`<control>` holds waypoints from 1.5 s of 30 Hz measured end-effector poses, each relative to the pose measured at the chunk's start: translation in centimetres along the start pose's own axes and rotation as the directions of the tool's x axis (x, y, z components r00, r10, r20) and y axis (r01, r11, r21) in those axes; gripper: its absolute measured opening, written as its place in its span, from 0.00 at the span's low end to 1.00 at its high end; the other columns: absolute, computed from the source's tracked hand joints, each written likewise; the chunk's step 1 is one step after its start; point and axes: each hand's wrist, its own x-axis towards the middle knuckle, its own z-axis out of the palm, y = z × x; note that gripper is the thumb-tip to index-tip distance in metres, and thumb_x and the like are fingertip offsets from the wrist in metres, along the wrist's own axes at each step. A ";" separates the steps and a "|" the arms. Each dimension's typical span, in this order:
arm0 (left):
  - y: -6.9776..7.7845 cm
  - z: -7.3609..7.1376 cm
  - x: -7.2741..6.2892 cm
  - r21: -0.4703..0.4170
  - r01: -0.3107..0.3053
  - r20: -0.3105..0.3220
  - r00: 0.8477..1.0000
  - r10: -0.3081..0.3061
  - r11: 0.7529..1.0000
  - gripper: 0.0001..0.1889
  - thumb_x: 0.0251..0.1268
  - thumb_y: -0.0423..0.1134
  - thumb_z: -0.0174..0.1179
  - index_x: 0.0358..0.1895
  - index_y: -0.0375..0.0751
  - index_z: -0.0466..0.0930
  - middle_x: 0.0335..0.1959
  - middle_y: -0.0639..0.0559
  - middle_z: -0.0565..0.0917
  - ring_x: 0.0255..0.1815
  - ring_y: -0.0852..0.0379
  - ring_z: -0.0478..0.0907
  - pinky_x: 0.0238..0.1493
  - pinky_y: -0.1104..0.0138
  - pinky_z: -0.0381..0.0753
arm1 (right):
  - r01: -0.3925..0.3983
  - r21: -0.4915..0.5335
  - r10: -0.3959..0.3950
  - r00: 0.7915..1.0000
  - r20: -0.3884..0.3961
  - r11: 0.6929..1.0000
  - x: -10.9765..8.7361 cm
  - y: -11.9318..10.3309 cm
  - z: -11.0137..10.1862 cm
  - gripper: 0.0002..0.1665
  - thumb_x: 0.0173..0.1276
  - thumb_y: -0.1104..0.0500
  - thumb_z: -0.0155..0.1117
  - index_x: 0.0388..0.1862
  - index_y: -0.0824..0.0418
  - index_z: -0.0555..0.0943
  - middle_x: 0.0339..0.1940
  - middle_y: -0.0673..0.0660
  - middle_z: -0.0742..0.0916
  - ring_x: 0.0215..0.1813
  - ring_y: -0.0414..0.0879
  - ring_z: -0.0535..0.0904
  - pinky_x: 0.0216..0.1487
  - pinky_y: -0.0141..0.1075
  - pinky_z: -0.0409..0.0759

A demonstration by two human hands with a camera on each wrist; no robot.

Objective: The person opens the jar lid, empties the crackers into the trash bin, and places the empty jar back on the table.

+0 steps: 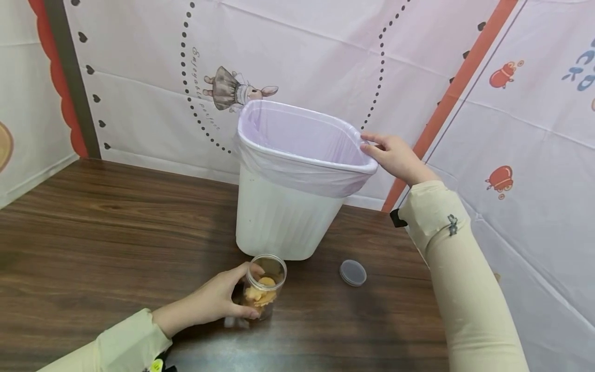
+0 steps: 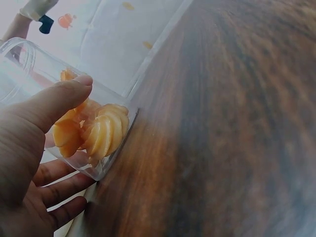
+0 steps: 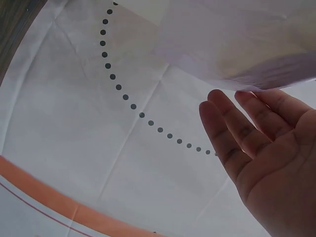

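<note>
One clear, open-topped jar [image 1: 276,295] is sitting close in front of a white bin [image 1: 279,212] in the head view, and several yellow pieces [image 1: 263,292] are lying inside it. Your left hand [image 1: 217,299] is gripping the jar from its left side, with the thumb and fingers curling round the wall. A round grey lid [image 1: 353,273] is lying on the bench [image 1: 139,232], to the right of the jar and apart from it. The bin is standing on the bench too, and a pale purple liner [image 1: 302,173] is folding over its rim. Your right hand [image 1: 397,157] is touching that rim at its right end. Behind, a printed cloth [image 1: 325,51] is hanging, showing a rabbit figure [image 1: 231,92].

From the left wrist, your thumb is crossing the jar's clear wall while other fingers are supporting the opposite side. Ridged, swirled pieces are resting toward the base, which is sitting at the bench surface; I cannot tell whether it is touching.

From the right wrist, your fingers are extending, slightly apart, at the liner's edge. Your thumb is hiding here, so I cannot tell whether you are pinching the rim.
</note>
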 end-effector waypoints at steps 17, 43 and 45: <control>-0.2 0.0 0.0 0.006 0.004 -0.005 1.000 -0.004 1.000 0.35 0.45 0.57 0.73 0.57 0.53 0.69 0.47 0.61 0.82 0.48 0.64 0.78 0.52 0.65 0.75 | 0.008 0.109 -0.013 0.999 0.039 0.994 -0.1 0.0 0.2 0.35 0.74 0.50 0.44 0.77 0.57 0.56 0.66 0.69 0.74 0.66 0.55 0.67 0.72 0.55 0.59; -0.2 0.1 -0.1 0.004 0.031 0.010 0.999 -0.031 1.000 0.36 0.45 0.59 0.72 0.58 0.54 0.68 0.47 0.62 0.81 0.47 0.64 0.77 0.49 0.66 0.75 | 0.013 0.228 -0.031 0.997 0.077 0.974 -0.2 0.6 0.6 0.37 0.74 0.52 0.44 0.78 0.59 0.50 0.76 0.63 0.62 0.73 0.55 0.61 0.74 0.54 0.57; -0.2 0.0 -0.1 -0.001 0.030 0.010 1.000 -0.030 1.000 0.36 0.45 0.58 0.72 0.58 0.54 0.68 0.47 0.62 0.81 0.47 0.65 0.77 0.49 0.67 0.74 | 0.014 0.232 -0.032 0.997 0.076 0.973 -0.2 0.6 0.6 0.37 0.74 0.52 0.44 0.78 0.59 0.50 0.77 0.63 0.62 0.73 0.55 0.61 0.74 0.54 0.57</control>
